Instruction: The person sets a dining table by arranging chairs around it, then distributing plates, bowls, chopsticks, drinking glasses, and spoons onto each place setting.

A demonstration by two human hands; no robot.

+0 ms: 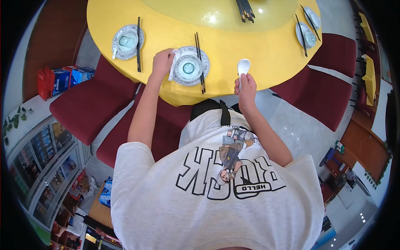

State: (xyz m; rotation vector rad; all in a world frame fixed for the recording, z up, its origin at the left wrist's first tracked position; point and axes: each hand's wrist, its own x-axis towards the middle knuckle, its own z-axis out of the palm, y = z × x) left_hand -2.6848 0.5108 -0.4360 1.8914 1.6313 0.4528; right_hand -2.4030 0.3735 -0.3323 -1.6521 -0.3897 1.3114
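At the left edge of the middle place setting, my left hand (163, 63) is closed on a white spoon (172, 66), held against the patterned plate (205, 61). On that plate sits a bowl (182, 74) with a small glass cup (188, 68) inside. A pair of black chopsticks (200, 62) lies across the plate's right side. My right hand (246, 85) grips another white spoon (243, 66) by its handle, bowl end up, over the yellow tablecloth (227, 50) to the right of the setting.
Another setting (125, 41) with chopsticks (138, 43) is at the left; two more (305, 35) are at the right. A bundle of chopsticks (246, 10) lies on the turntable (187, 10). Dark red chairs (93, 98) surround the table. Red and blue bags (60, 81) stand left.
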